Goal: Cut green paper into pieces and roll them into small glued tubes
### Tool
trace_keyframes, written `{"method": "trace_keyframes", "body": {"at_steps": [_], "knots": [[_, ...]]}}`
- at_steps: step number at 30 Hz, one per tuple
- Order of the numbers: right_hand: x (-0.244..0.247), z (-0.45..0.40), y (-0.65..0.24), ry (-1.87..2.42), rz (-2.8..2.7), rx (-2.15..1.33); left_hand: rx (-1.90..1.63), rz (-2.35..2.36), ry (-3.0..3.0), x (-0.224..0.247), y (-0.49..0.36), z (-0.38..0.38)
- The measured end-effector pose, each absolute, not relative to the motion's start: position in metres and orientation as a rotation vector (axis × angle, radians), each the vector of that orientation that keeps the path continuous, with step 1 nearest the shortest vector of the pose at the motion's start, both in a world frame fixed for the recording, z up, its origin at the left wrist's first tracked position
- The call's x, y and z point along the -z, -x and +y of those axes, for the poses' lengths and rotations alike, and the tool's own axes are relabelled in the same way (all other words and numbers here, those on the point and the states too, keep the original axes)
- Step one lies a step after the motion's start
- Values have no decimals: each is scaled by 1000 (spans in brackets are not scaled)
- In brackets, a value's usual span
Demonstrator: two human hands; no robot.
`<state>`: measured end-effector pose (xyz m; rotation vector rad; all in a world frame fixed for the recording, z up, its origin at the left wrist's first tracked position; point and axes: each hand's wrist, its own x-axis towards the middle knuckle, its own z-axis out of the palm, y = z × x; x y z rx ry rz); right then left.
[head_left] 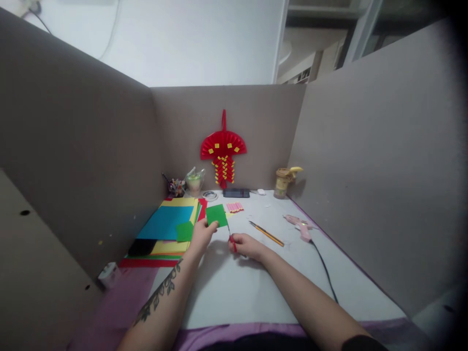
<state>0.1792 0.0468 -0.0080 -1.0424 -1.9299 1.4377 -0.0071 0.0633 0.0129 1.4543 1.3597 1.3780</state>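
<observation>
Between thumb and fingers, my left hand (205, 232) pinches a green square of paper (216, 215) above the white tabletop. My right hand (245, 245) is closed around the red handles of a pair of scissors (233, 243). The scissors' blades point up and away from me, at the right edge of the green paper. Whether the blades are apart cannot be made out. Beside my left wrist, a second green piece of paper (185, 231) lies on a blue sheet (166, 222). Small pink rolled pieces (235, 207) lie behind the scissors.
Coloured sheets (157, 262) are stacked at the left. A pencil (266, 233) and a pink glue gun (302, 228) with a black cord lie at the right. Tape rolls (209, 196), a phone (236, 193) and a lidded cup (281, 184) stand near the back panel, where a red paper ornament (224, 146) hangs.
</observation>
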Motion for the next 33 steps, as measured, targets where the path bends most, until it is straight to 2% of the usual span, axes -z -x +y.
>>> {"method": "trace_keyframes", "body": {"at_steps": [33], "knots": [[14, 50, -181, 1002, -1892, -1465, -1346, 1332, -1512, -2, 6, 66]]}}
